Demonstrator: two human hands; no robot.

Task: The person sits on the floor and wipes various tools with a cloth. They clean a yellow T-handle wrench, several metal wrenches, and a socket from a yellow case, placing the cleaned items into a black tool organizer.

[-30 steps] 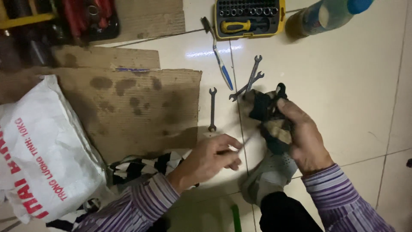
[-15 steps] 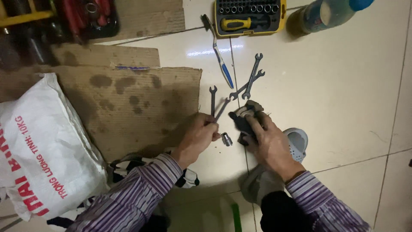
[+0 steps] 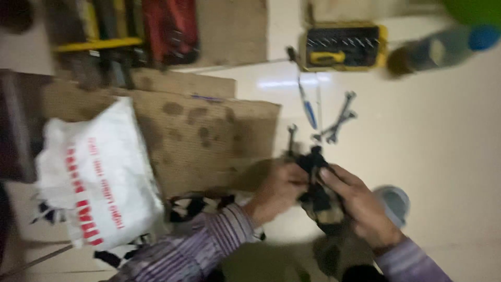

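Dark, blurred part (image 3: 317, 183) sits low over the pale floor (image 3: 443, 156), right hand (image 3: 360, 206) wrapped around it, left hand (image 3: 279, 190) pinching its near side, wrenches (image 3: 336, 120) lying just beyond, stained cardboard (image 3: 209, 136) alongside.

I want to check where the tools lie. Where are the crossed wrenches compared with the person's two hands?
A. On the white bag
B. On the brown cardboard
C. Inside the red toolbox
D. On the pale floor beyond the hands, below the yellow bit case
D: the crossed wrenches lie on the pale floor, farther away than the left hand and right hand, and nearer than the yellow bit case.
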